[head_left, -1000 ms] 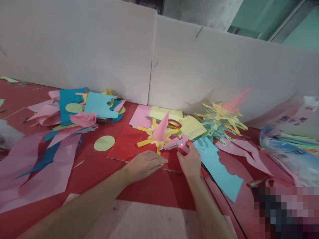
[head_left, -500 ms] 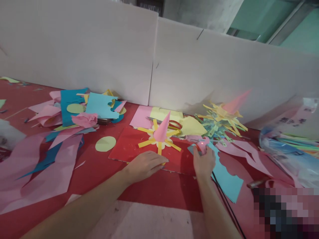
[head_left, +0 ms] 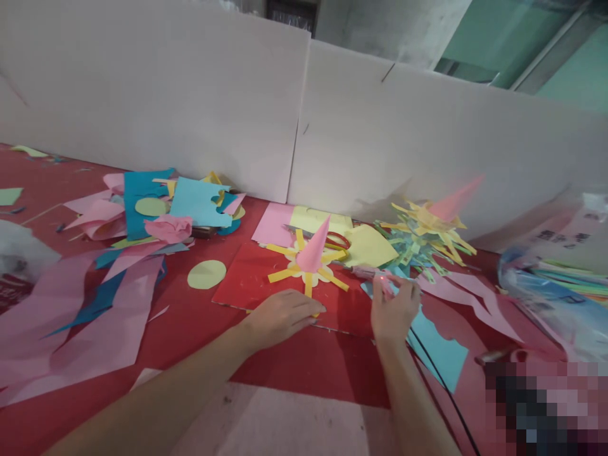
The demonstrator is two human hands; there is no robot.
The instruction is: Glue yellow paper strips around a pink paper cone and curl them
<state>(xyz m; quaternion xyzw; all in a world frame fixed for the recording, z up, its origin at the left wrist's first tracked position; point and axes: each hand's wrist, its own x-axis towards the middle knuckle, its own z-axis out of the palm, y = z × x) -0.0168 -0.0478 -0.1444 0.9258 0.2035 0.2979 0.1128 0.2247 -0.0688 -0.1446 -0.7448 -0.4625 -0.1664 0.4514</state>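
Note:
A pink paper cone point(head_left: 313, 246) stands on a star of yellow strips point(head_left: 308, 273), glued to a red card point(head_left: 247, 278). My left hand point(head_left: 285, 311) lies flat on the card's near edge, fingers stretched out, just below the star. My right hand point(head_left: 394, 305) is closed round a pink glue gun point(head_left: 375, 273) with a small red light, held over a light blue sheet point(head_left: 439, 348) to the right of the card. A black cord point(head_left: 446, 386) runs back from the gun along my forearm.
Pink, blue and yellow paper scraps point(head_left: 142, 212) pile up at the left; a green paper disc point(head_left: 206, 274) lies near the card. Red-handled scissors point(head_left: 338, 240) lie behind the cone. A second yellow-green paper star point(head_left: 422, 234) and a plastic bag of paper point(head_left: 555, 285) sit at the right. White boards point(head_left: 190, 95) wall the back.
My right hand has carried the glue gun away from the cone's base to the right, over the blue sheet. My left hand has stayed on the card.

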